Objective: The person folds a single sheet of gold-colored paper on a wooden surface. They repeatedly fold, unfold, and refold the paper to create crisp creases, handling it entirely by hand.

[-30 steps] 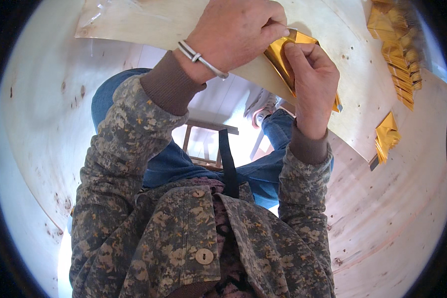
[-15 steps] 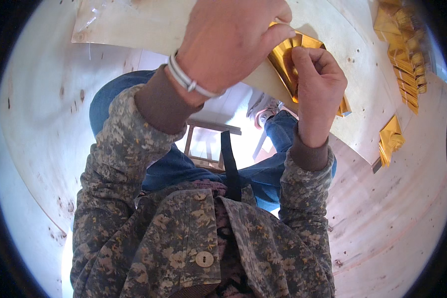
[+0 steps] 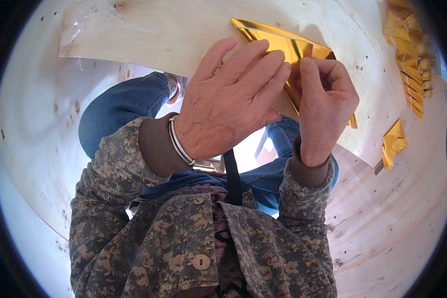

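Since the earlier frame, the left hand [image 3: 228, 99] is lying flatter and lower, its fingers now spreading over the gold foil sheet [image 3: 288, 49] instead of hovering curled above it, and the right hand [image 3: 325, 102] is sitting nearer to it.

Counting what is showing: two hands, one gold foil sheet between them, one stack of gold foil pieces [image 3: 409, 59] at the far right edge of the tabletop [image 3: 149, 39], and one separate folded gold piece [image 3: 393, 144] lying apart below that stack. One metal bracelet [image 3: 180, 141] is circling the left wrist.

The left hand is pressing open-fingered on the sheet, holding it flat against the pale wooden tabletop. The right hand is pinching the sheet's right part between thumb and curled fingers.

The sheet is shining bright yellow-gold, mirror-like, with a sharp pointed corner sticking out up and left of the fingers and a crease line running along it. Its lower tip is peeking out under the right hand, just over the tabletop's near edge.
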`<control>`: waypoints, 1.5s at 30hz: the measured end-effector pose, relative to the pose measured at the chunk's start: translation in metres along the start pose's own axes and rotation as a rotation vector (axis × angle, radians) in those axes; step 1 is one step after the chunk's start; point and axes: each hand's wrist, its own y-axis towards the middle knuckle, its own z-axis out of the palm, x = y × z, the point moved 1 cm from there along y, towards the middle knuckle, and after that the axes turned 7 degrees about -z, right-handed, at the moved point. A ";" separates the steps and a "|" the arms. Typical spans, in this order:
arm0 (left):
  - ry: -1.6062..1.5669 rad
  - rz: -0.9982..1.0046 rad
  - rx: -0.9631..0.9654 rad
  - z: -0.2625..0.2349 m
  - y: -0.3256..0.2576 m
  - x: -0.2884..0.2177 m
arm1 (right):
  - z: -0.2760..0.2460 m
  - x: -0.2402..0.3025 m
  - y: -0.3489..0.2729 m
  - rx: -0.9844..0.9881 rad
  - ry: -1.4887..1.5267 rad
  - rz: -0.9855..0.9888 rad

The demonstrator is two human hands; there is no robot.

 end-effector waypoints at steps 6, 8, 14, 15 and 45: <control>0.021 -0.079 0.050 0.002 -0.002 -0.001 | -0.002 -0.003 0.004 0.011 0.047 0.033; 0.039 -0.068 0.086 0.003 -0.001 0.000 | -0.002 -0.004 0.005 0.006 0.024 0.022; 0.077 -0.079 0.148 0.005 0.002 0.001 | -0.003 -0.002 0.012 0.021 -0.007 0.104; 0.094 -0.079 0.160 0.005 0.002 0.002 | -0.004 0.000 0.013 0.032 -0.013 0.134; 0.091 -0.174 0.169 0.008 0.000 0.000 | -0.008 0.004 0.018 0.096 -0.050 0.237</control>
